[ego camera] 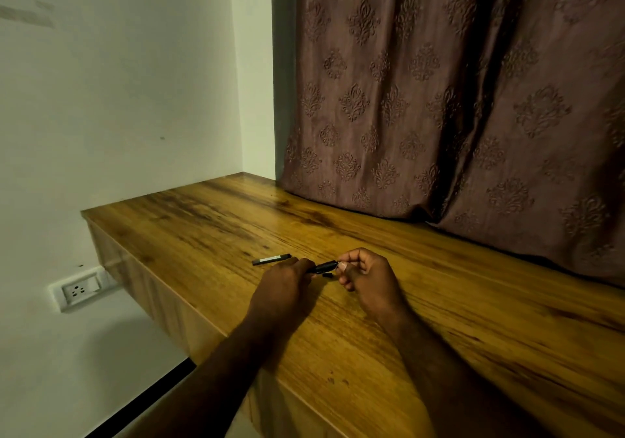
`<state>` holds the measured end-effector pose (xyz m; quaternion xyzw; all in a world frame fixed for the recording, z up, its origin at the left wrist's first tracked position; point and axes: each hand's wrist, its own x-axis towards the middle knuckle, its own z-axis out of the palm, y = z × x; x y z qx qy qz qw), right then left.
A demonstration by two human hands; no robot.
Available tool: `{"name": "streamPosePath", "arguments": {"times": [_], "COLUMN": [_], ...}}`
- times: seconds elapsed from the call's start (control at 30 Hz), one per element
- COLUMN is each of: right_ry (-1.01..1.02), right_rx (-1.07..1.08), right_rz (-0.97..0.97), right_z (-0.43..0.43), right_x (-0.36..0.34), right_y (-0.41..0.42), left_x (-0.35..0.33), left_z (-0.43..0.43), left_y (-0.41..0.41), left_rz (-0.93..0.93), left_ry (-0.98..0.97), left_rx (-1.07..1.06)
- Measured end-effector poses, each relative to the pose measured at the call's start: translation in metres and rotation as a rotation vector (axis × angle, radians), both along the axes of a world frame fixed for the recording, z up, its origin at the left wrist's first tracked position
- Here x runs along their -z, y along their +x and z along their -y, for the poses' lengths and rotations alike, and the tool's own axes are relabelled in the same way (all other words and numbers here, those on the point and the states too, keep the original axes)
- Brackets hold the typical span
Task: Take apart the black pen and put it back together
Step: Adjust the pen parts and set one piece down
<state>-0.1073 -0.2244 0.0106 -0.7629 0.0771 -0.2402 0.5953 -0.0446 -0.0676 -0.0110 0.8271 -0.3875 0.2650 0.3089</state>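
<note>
The near end of the black pen barrel (321, 267) is hidden inside the left hand (282, 285). Its tip is covered by the right hand (367, 277) fingers. The small dark piece (327, 275) below is too small to be identified.

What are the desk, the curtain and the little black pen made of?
The desk looks like glossy wood or wood-look laminate: streaky grain, shiny patches. The curtain looks like brown woven cloth: soft folds, raised flower patterns. The pen is probably black plastic, too small to be sure.
</note>
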Motion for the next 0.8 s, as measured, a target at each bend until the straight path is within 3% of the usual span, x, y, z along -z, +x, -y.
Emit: {"name": "streamPosePath", "arguments": {"times": [0.1, 0.27, 0.47, 0.8], "right_ry": [-0.038, 0.09, 0.096, 0.233], "right_rx": [-0.008, -0.066, -0.084, -0.09], "right_rz": [-0.011, -0.011, -0.032, -0.005], "right_z": [-0.0007, 0.0011, 0.0023, 0.0051], "right_x": [0.0003, -0.0013, -0.0014, -0.0038], "right_y": [-0.0006, -0.0028, -0.0029, -0.0056], "left_x": [-0.0019, -0.0034, -0.0062, -0.009], "left_z": [-0.0017, -0.0019, -0.0012, -0.0022], "left_y": [0.0006, 0.0, -0.0001, -0.0073], "left_rz": [0.003, -0.017, -0.077, -0.031], "left_ry": [-0.004, 0.015, 0.028, -0.018], "left_rx": [-0.019, -0.015, -0.005, 0.037]}}
